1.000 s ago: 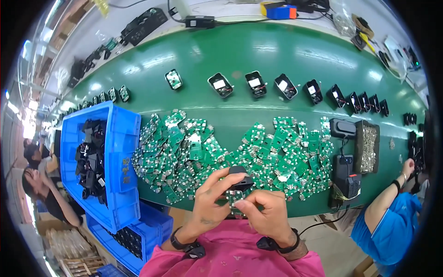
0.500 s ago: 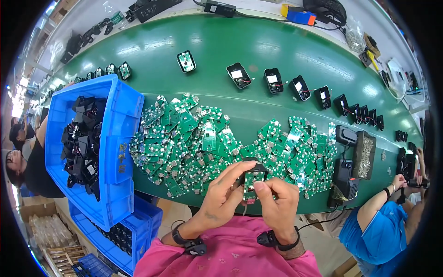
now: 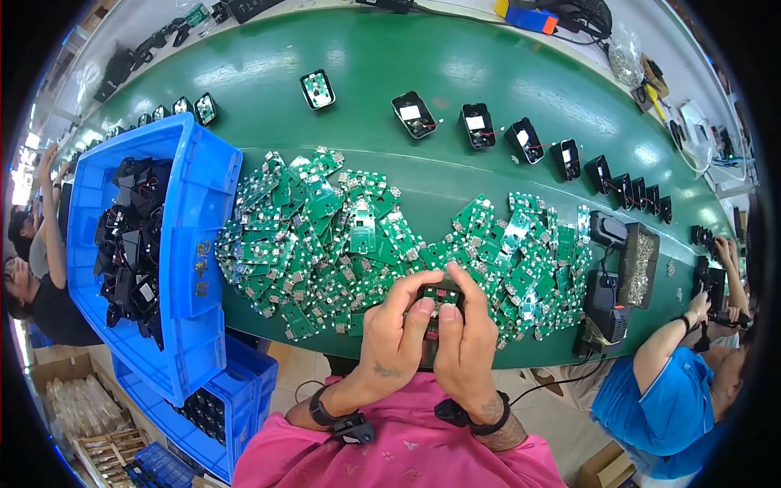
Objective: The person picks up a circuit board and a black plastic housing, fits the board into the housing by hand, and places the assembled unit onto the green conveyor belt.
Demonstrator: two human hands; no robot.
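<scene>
Close to my body, both hands grip one small black plastic case (image 3: 440,286) with a green circuit board (image 3: 434,303) in it. My left hand (image 3: 394,329) wraps its left side, and my right hand (image 3: 467,335) clasps the right. Both thumbs press down on the board, hiding much of it. Just beyond my fingers spread loose green circuit boards (image 3: 363,232) in a wide heap. A row of black cases (image 3: 478,126) with white labels and thin wires stands farther back, while one case with a board (image 3: 317,89) sits apart from them.
A blue crate (image 3: 175,268) full of black case parts stands at the left, above another blue crate (image 3: 244,374). On the right are a tray of small metal parts (image 3: 639,268) and a black device (image 3: 607,301). A co-worker in blue (image 3: 651,390) sits beyond.
My right hand has shifted its hold, and both thumbs now lie side by side on the board. The case has tipped in my hands, and the board sits down inside it.
</scene>
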